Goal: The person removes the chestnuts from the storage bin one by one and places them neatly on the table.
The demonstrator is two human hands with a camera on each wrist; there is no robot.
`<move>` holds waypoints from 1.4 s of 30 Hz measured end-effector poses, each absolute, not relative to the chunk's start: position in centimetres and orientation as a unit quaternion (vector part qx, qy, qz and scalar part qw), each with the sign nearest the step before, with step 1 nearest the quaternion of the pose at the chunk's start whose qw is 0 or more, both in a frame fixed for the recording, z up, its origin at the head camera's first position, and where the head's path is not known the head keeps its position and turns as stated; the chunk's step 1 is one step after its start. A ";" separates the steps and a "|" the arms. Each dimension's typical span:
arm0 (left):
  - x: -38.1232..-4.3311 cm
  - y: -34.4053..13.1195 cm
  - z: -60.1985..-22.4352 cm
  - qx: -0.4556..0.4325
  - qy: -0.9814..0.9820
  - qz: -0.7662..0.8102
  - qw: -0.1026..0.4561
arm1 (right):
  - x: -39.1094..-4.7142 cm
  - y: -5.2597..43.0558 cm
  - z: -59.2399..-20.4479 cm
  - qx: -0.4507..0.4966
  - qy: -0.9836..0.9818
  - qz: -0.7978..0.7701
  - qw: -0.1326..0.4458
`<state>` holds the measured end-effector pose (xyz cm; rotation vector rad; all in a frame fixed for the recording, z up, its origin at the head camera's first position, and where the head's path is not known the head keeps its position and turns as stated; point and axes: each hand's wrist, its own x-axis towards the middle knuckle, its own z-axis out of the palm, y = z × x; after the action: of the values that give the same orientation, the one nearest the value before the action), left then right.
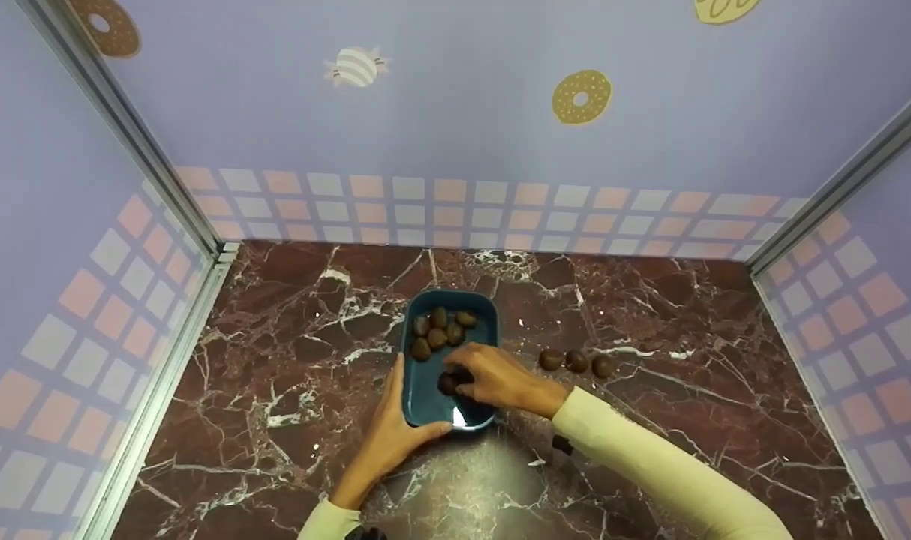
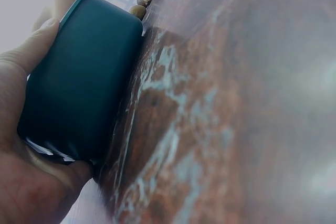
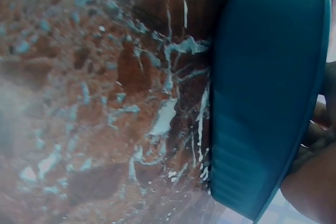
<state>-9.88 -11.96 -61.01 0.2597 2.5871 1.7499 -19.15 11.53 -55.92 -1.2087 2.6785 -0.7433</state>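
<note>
A dark teal rectangular tray [image 1: 431, 386] with raised walls sits on the marble-patterned tabletop. My left hand [image 1: 389, 427] holds its near left corner, fingers along the left side and thumb across the near edge; the left wrist view shows the tray's outer wall [image 2: 89, 72] between thumb and fingers. Several brown chestnuts [image 1: 437, 337] lie grouped at the tray's far end. Reaching over the right rim, my right hand [image 1: 497, 377] has its fingers curled down inside, pinching a dark chestnut [image 1: 448, 384] low over the tray floor. The hand partly hides it.
Three chestnuts [image 1: 575, 361] lie in a row on the tabletop [image 1: 275, 360], to the right of the tray. A lavender back wall [image 1: 455, 135] with printed sweets and side walls in metal frames [image 1: 148, 157] enclose the table.
</note>
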 end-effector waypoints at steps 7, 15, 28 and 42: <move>-9.9 -12.0 -61.0 0.076 0.825 0.560 0.004 | -19.3 11.0 -55.4 -0.412 0.888 -0.189 0.076; -9.9 -12.1 -61.2 0.073 0.823 0.564 0.008 | -18.9 10.6 -56.1 -0.423 0.897 -0.121 0.041; -9.8 -12.1 -61.2 0.072 0.825 0.561 0.007 | -18.7 10.0 -56.6 -0.420 0.903 -0.093 0.002; -10.0 -12.0 -61.2 0.077 0.822 0.565 0.012 | -18.1 10.6 -55.9 -0.378 0.900 -0.215 0.002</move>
<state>-9.99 -11.99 -61.16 0.2412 2.5614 1.7600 -18.11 10.58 -55.91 -1.1871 2.8244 -0.6743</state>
